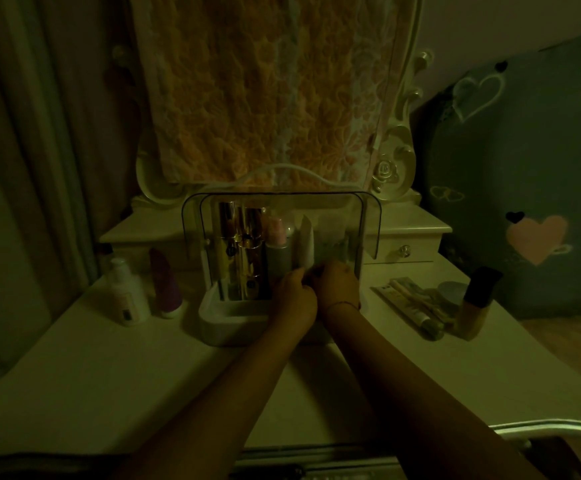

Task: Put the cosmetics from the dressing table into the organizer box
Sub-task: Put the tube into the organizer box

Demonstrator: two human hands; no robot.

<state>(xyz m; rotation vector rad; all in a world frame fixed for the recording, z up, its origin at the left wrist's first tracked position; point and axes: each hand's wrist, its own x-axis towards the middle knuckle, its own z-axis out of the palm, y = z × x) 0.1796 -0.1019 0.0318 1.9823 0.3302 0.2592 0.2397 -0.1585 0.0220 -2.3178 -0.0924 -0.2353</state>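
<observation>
On the pale desk [91,368], dead centre against the draped mirror [268,91]: organizer box [233,323], clear lid [282,202] flipped up, gold tubes [244,251] and a pink-capped bottle [277,244] standing upright inside. Both forearms reaching straight in from below. Left hand [294,292] and right hand [337,284] meeting at the box's front right, knuckles nearly touching. Fingers [296,273] of the left curled round the foot of a flat white tube [304,244], long axis vertical, crimped end pointing up, leaning a touch left. Right fingers bent too, but too dark to tell whether gripping the tube or only steadying it. Likely call: seating that tube in its slot, a straight push down along its length. Off to the right, near the right hand: long tubes [417,306] lying flat, axis running away to the upper left, beside a black-capped foundation bottle [476,299]. Left of the box: white bottle [128,292] and purple tube [166,285], upright, handier for the left hand.
</observation>
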